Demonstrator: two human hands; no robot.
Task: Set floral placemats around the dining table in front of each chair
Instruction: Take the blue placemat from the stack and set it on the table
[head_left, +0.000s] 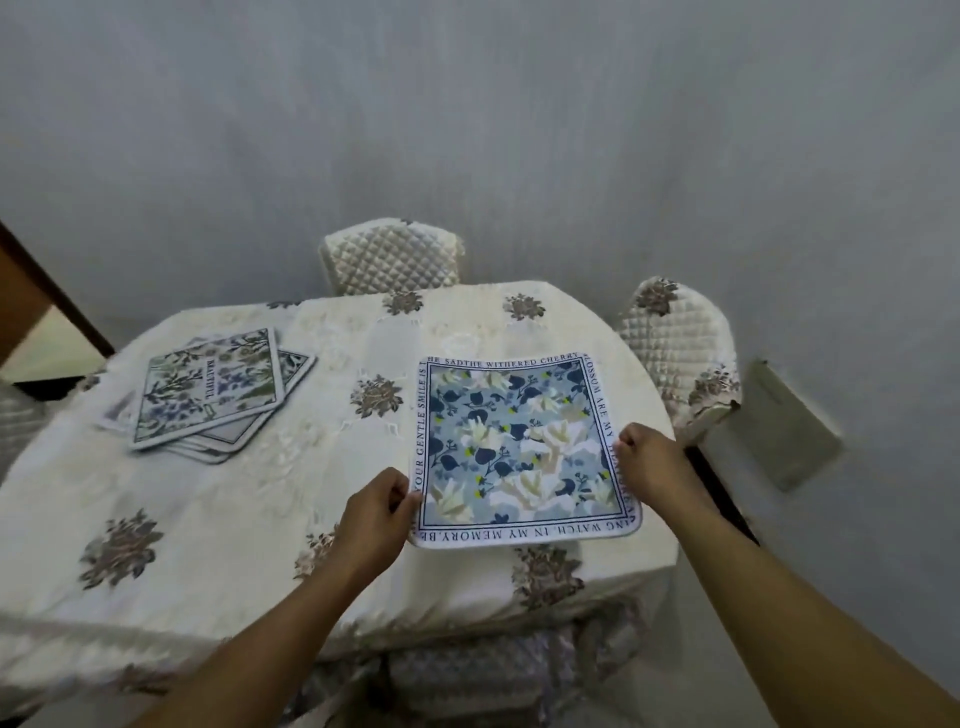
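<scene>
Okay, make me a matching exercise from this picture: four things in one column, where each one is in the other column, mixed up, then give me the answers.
Things
1. blue floral placemat
2. stack of placemats
3. square-topped quilted chair
4. flower-printed quilted chair

Places
A. behind the far edge of the table
B. lying untouched on the table's left part
C. at the table's right side
D. gripped at its side edges by the left hand and right hand

Pairs: 1-D, 2-B, 3-A, 4-C
</scene>
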